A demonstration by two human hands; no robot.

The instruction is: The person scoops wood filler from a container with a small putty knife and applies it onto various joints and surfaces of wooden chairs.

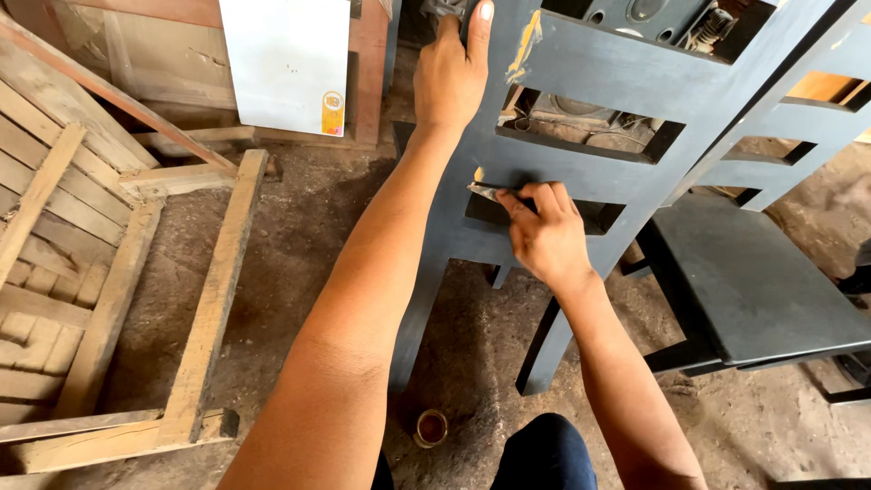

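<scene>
A dark grey painted wooden chair (590,172) stands in front of me with its slatted back toward me. My left hand (451,73) grips the top of the chair's left back post. My right hand (544,238) holds a small putty knife (485,191) whose blade, loaded with pale filler, touches the lower back rail beside the left post. A smear of yellowish filler (524,44) shows on the top rail.
A second dark grey chair (753,272) stands to the right. Slatted wooden frames (209,299) lie and lean on the left. A white board (286,63) leans at the back. A small open tin (432,427) sits on the dirt floor near my knee (544,454).
</scene>
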